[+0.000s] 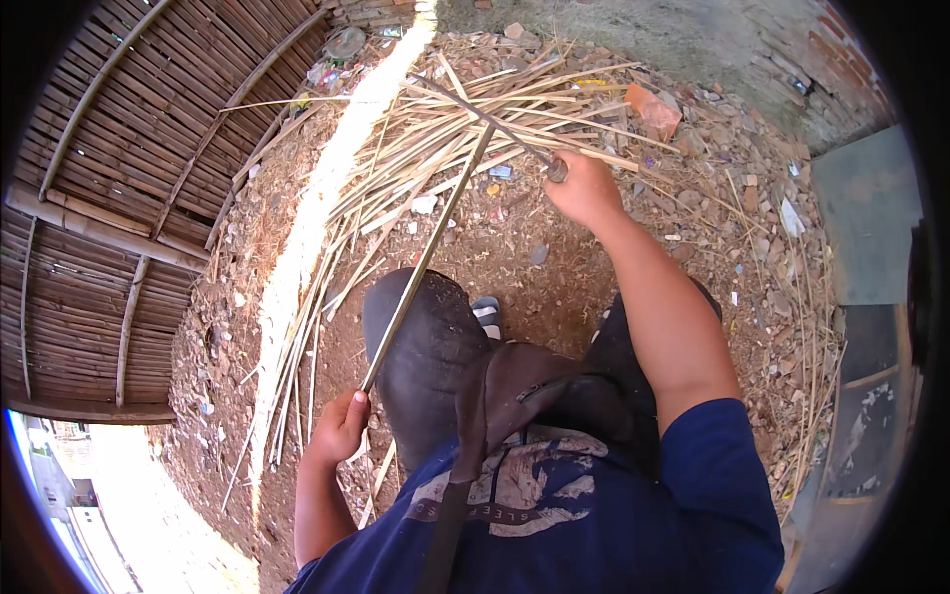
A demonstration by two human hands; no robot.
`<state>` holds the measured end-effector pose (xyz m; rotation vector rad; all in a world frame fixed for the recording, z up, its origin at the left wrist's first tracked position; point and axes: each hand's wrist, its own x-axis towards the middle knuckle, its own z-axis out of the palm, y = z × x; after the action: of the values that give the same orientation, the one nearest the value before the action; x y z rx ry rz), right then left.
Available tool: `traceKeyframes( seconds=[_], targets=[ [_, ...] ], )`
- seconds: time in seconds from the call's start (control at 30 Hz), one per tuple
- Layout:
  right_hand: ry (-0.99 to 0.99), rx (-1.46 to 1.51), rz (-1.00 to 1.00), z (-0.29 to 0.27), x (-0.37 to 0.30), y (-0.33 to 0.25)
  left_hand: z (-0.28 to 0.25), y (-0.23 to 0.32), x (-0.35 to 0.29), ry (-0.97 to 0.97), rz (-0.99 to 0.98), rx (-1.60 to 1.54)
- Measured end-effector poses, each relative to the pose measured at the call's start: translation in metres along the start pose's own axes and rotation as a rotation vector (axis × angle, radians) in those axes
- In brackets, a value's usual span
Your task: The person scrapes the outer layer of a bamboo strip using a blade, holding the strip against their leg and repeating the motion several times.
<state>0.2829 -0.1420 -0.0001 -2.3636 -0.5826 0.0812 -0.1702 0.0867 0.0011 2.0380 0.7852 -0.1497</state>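
My left hand (339, 432) is closed round the near end of a long bamboo strip (426, 257), its thumb lying along the strip. The strip slants up and away across my left thigh. My right hand (586, 190) grips the handle of a long, thin-bladed knife (515, 137), whose dark blade points to the far left. At the strip's far end the blade crosses it and seems to touch it. Beyond and to the left, a heap of split bamboo strips (381, 188) is spread over the ground.
A bamboo-slat wall (119, 119) rises at the left, and a plastered wall (633, 35) stands at the back. A broken brick (653, 111) lies beside the heap. Rubble and litter cover the dirt floor (732, 228). Grey panels (866, 233) stand at the right.
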Motion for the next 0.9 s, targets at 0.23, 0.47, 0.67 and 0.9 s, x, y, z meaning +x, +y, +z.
traceKeyframes(
  seconds=[0.23,0.47,0.67,0.9],
  targets=[
    [-0.080,-0.008,-0.158,-0.007,-0.010,-0.015,-0.007,-0.008,0.001,-0.114,-0.118,-0.226],
    [-0.320,-0.316,-0.585,0.008,-0.042,-0.040,0.025,0.036,0.008,0.234,0.116,0.382],
    [-0.356,-0.254,-0.489,0.034,-0.036,-0.031,0.039,0.039,0.009,0.341,0.134,0.502],
    [-0.291,-0.248,-0.422,0.031,-0.030,-0.028,0.038,0.040,0.013,0.365,0.204,0.504]
  ],
)
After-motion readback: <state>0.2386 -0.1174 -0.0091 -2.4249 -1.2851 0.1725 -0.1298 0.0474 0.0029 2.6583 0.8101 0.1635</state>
